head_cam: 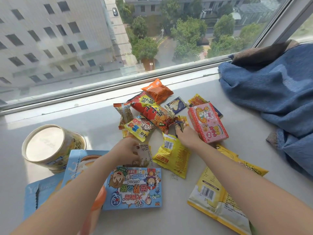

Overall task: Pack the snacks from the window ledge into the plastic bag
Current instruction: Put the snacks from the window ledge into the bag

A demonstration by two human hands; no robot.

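Reaching over snacks (152, 114) piled on window ledge (94, 119), left hand (127, 150) gripping small tea packet (144, 156), right hand (186, 135) pinching small dark packet (179, 125), pink box (207, 122) just beside, blue cloth (274, 92) at right.

Snacks scattered on pale window ledge (211, 92): orange packet (158, 90) farthest, red bag (155, 114) mid-pile, pink box (207, 122) right (flat, bunny print), yellow packet (172, 155) near centre, blue cartoon box (135, 188) nearest, round tub (50, 146) on its side far left.
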